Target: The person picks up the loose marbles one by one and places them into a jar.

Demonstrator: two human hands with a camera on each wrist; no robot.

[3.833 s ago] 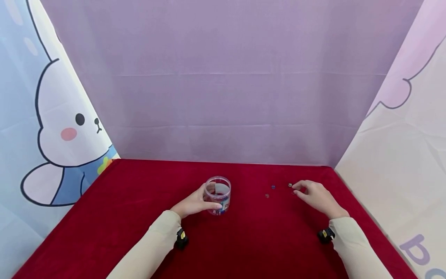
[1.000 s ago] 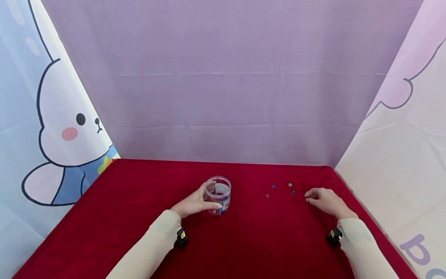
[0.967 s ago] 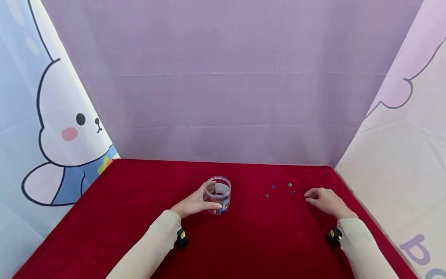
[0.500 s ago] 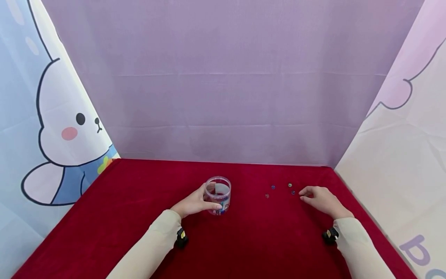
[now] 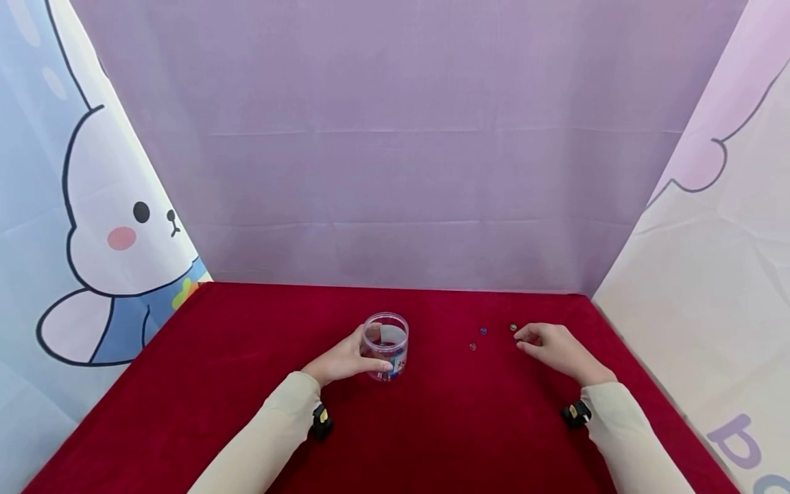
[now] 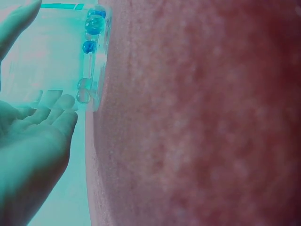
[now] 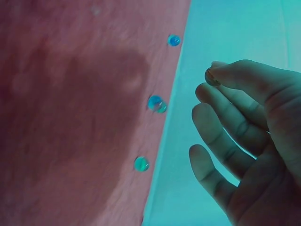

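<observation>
My left hand [image 5: 345,357] grips a clear plastic jar [image 5: 395,336] around its side, thumb across the front. The jar stands upright with its top uncovered; several glass marbles [image 6: 94,24] lie at its bottom in the left wrist view. My right hand [image 5: 558,350] hovers low over the cloth at the right. Between thumb and index finger it pinches a small marble [image 7: 210,78], while the other fingers are loosely bent. Near it on the cloth lie a green marble [image 5: 513,328], a blue marble [image 5: 483,331] and a reddish clear marble [image 5: 472,346].
A red cloth [image 5: 432,425] covers the table. Behind it hangs a plain purple curtain [image 5: 395,171]. Printed sheets flank both sides, with a cartoon rabbit [image 5: 117,240] on the left one. A small black camera [image 5: 575,414] sits on the right wrist.
Over the last second my right hand has moved left from the far right side, now hiding the dark blue marble seen there before. The left hand and jar have stayed still.
</observation>
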